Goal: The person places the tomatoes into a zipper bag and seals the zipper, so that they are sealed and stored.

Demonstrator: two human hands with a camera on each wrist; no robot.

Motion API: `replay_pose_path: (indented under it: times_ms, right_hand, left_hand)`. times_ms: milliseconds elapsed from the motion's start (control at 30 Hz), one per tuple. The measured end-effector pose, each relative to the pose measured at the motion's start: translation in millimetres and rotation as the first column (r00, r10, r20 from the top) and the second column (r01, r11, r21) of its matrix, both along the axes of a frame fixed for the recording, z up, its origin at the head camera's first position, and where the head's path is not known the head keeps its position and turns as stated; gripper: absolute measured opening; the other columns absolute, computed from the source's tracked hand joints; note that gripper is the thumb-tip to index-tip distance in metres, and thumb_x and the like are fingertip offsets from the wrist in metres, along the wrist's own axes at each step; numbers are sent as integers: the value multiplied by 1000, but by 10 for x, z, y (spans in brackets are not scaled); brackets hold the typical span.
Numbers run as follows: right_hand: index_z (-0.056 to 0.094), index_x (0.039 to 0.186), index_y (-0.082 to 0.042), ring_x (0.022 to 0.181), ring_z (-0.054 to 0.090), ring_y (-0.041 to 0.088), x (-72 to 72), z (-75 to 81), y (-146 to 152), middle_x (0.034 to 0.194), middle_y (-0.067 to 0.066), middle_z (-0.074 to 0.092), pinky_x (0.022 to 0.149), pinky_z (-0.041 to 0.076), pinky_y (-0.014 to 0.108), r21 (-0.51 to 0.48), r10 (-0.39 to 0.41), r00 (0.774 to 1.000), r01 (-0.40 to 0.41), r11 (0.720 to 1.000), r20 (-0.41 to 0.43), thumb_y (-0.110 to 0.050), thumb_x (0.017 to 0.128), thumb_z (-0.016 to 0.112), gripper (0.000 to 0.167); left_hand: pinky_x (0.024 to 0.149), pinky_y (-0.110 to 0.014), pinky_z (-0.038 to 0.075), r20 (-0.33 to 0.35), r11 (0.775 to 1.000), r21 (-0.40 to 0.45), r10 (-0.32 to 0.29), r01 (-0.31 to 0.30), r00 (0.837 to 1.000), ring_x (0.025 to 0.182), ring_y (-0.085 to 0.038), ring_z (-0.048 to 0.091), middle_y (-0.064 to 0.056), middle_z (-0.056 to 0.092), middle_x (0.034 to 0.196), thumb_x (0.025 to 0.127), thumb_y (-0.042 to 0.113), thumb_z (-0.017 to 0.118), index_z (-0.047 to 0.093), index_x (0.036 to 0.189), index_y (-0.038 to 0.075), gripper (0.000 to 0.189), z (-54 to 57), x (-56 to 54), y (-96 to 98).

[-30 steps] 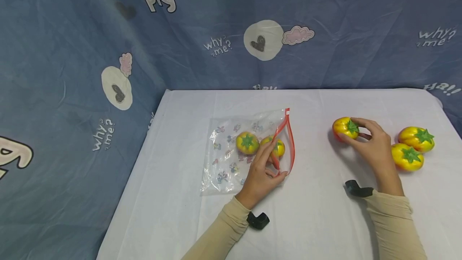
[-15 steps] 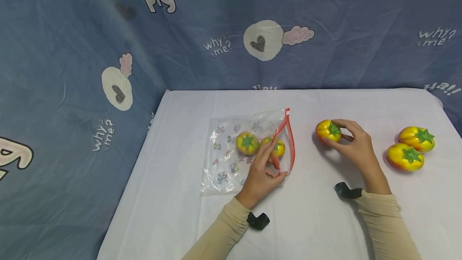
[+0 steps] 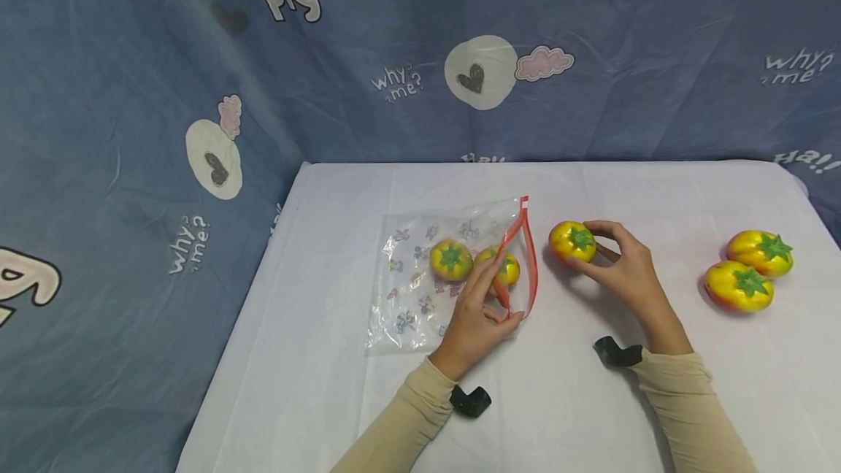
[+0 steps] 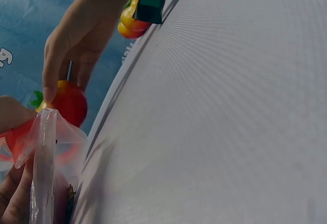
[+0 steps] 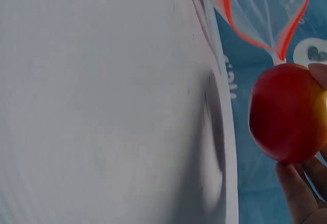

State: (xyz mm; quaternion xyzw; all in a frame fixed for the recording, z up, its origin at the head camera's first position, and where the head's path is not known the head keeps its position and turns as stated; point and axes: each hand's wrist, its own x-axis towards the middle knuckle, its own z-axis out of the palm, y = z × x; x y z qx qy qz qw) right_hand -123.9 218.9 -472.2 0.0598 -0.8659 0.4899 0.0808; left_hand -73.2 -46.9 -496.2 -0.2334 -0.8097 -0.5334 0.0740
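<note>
A clear zip bag (image 3: 394,334) with a red zip edge lies on the white table, its mouth parted toward the right. My left hand (image 3: 476,321) grips the red edge near the mouth. Two yellow-red toy fruits with green star-shaped tops show inside: one fruit (image 3: 450,260) in the middle, another fruit (image 3: 511,268) at the mouth, partly behind my fingers. My right hand (image 3: 624,272) holds a similar toy fruit (image 3: 569,241) between thumb and fingers, just right of the bag's mouth. Its red underside shows in the right wrist view, close to the bag's zip corner.
Two more toy fruits, an upper one (image 3: 755,252) and a lower one (image 3: 737,287), rest together on the right of the white table (image 3: 296,356). A blue printed cloth (image 3: 368,35) hangs behind and to the left. Black camera mounts (image 3: 470,401) sit at both wrists.
My right hand has carried its toy fruit leftward, away from the two on the right and close to the bag's mouth. The left hand and bag have stayed in place.
</note>
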Motion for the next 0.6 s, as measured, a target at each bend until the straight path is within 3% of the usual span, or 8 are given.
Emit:
replay_pose_path:
  times_ms: [167, 333, 600]
  right_hand:
    - [62, 137, -2, 119, 48, -14, 18, 38, -101, 136, 18, 64, 97, 45, 1, -53, 46, 998, -48, 997, -32, -4, 78, 89, 64]
    - [64, 137, -4, 122, 48, -13, 24, 52, -184, 137, 18, 64, 95, 46, 1, -69, 85, 993, -91, 993, -76, 0, 77, 89, 65]
    - [64, 138, -5, 122, 48, -14, 8, 19, -267, 138, 18, 64, 92, 47, 0, -67, 121, 986, -129, 989, -113, 2, 77, 88, 66]
  left_hand:
    - [63, -15, 61, -11, 1000, 4, 2, -2, 1000, 96, -15, 59, -8, 44, 155, 77, 1, 88, 36, 160, 10, 98, 4, -4, 4]
    - [63, -16, 61, -9, 1000, 16, 0, 1, 1000, 96, -18, 60, -7, 43, 157, 76, -1, 88, 37, 159, 7, 98, -16, -9, 5]
    - [63, -14, 60, 13, 1000, 11, 0, 0, 1000, 97, -17, 60, -4, 42, 158, 77, 1, 88, 36, 161, 10, 99, -34, -7, -5]
